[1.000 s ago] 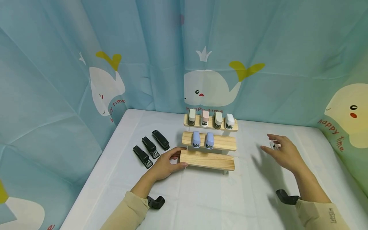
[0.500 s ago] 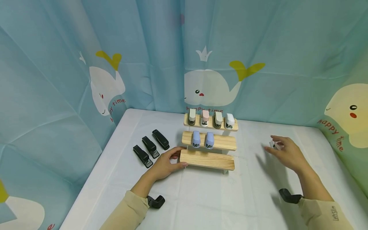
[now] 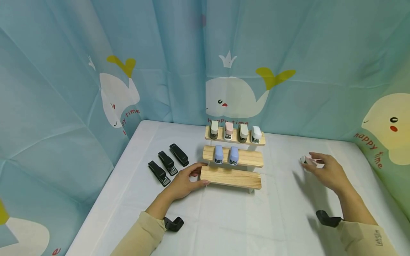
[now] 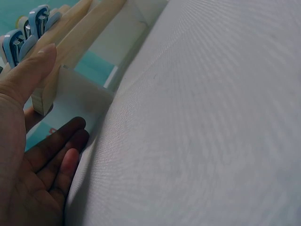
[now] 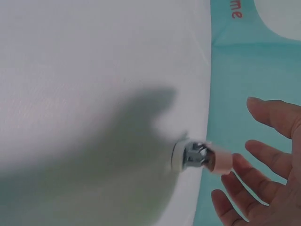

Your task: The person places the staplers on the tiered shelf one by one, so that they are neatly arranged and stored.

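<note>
A wooden three-step stand (image 3: 230, 177) is at the middle of the table. My left hand (image 3: 184, 183) grips its bottom step's left end, thumb on the step's edge in the left wrist view. Two blue mini staplers (image 3: 219, 154) stand on the middle step, and several pale ones (image 3: 228, 131) on the top step. At the right, a small stapler (image 5: 200, 155) with a white base and pink top stands on the table. My right hand (image 3: 331, 174) is beside it, fingers spread; in the right wrist view the thumb is apart and a fingertip lies close to its pink top.
Three black staplers (image 3: 168, 163) lie in a slanted row left of the stand. A white cloth (image 3: 230, 224) covers the table. Blue curtains (image 3: 179, 71) with whale prints hang behind and along the sides.
My right hand has drifted right and slightly toward me, uncovering more of the small stapler, which stays nearly in place. My left hand and the stand have not moved.
</note>
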Available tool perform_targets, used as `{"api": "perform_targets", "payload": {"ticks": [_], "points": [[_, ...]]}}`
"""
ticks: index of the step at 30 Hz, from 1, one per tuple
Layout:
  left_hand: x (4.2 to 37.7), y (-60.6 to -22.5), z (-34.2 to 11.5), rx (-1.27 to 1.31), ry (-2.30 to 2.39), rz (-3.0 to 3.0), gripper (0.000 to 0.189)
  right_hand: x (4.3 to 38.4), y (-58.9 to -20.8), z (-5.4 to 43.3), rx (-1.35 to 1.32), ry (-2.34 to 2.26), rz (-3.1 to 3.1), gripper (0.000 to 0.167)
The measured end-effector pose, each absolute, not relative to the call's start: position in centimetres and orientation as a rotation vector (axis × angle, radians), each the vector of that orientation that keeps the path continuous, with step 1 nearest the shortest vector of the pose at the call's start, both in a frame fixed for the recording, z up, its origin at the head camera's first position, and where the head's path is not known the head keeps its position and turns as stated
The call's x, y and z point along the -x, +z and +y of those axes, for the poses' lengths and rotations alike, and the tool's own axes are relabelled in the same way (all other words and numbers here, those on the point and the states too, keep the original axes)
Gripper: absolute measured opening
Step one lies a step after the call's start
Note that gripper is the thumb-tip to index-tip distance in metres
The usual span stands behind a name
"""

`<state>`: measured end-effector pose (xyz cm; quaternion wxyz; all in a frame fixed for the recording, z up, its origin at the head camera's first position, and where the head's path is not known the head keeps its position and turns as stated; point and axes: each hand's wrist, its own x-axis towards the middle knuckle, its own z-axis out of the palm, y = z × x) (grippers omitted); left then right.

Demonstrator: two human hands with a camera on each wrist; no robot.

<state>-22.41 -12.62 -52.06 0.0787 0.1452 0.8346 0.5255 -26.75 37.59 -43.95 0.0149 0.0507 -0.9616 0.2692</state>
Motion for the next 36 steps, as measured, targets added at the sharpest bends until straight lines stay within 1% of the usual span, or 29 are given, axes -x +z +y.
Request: {"api": "perform_targets", "payload": {"ticks": [6, 15, 36], "points": [[22.4, -52.0, -12.6, -0.428, 1.559, 2.506, 0.064, 26.9, -44.4, 38.7, -0.127, 0.876, -3.009, 0.066], [22.4, -51.9, -12.6, -0.43, 1.559, 2.505, 0.064, 27.2, -45.4, 39.7, -0.039, 0.908, -3.062, 0.073], [22.3, -51.8, -12.6, -0.42, 1.559, 2.502, 0.064, 27.7, -46.7, 40.3, 0.088, 1.013, -3.137, 0.088]]}}
